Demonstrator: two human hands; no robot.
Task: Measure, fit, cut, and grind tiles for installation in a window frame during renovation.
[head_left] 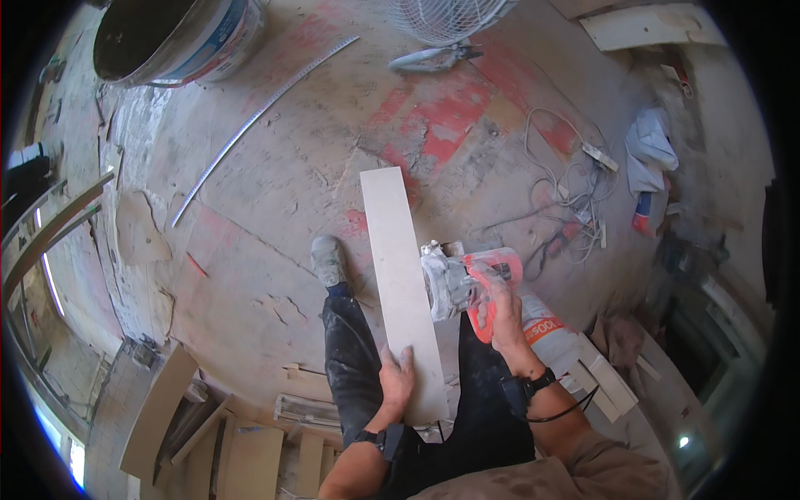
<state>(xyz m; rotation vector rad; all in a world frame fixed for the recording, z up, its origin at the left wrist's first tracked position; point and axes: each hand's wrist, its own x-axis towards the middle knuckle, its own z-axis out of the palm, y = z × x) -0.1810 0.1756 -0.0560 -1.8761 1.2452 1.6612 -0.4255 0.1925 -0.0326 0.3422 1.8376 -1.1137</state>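
A long, narrow pale beige strip of tile or board [398,267] lies lengthwise between my legs, its far end reaching out over the floor. My left hand [397,377] grips its near part, thumb on the upper face. My right hand [498,310] is wrapped round the red-orange handle of a dusty handheld power cutter [450,285]. The cutter's grey body sits at the strip's right edge, about midway along. Whether its blade touches the strip is hidden.
A large bucket [237,46] stands at the far left, near a long metal ruler [258,117]. Pliers-like tool [429,58] lies by a wire fan cage [446,17]. Tangled cables [575,200] spread at right. Cut strips [604,379] and a white-orange bag [546,329] lie beside my right arm.
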